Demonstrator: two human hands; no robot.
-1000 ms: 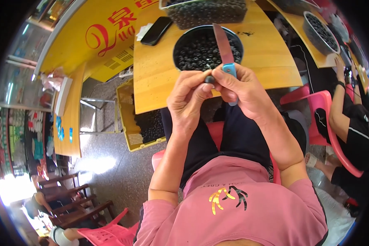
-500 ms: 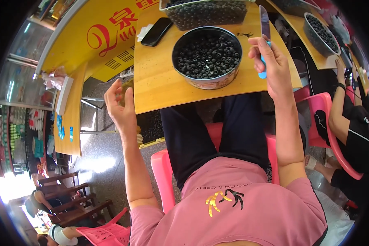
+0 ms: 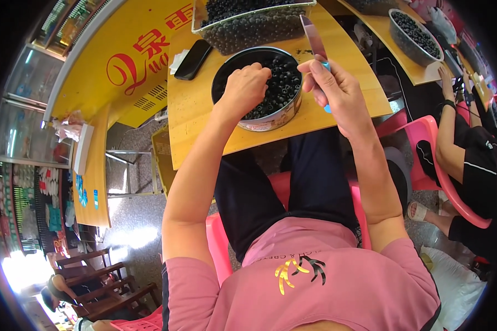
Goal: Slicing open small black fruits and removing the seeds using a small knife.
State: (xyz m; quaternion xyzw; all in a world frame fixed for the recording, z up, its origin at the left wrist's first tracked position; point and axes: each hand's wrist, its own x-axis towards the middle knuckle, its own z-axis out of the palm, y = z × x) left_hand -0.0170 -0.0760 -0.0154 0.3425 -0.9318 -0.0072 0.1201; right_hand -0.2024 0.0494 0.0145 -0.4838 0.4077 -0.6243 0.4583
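Observation:
My left hand (image 3: 248, 85) reaches over the round tub (image 3: 270, 122) and into the small black, berry-like round pieces (image 3: 284, 88) that fill it. Its fingers are curled down and closed, and the fingertips are hidden, so whatever they hold does not show. To the right of the tub, my right hand (image 3: 337, 94) grips a knife (image 3: 314, 39) by its light blue handle. The blade points up and away from me, over the table. Behind the tub stands a clear rectangular container (image 3: 254, 34) heaped with the same black pieces.
The wooden table (image 3: 201, 140) carries a black phone (image 3: 194, 59) on white tissue at its left. Small dark scraps lie by the tub. At right, another table holds an oval tub (image 3: 417, 41) of black pieces, where a person's arm (image 3: 450, 121) rests. A pink chair (image 3: 425, 149) stands nearby.
My left hand has swung from beyond the table's left edge into the tub. The knife, still in my right hand, now tilts to the left. The whole view has shifted slightly.

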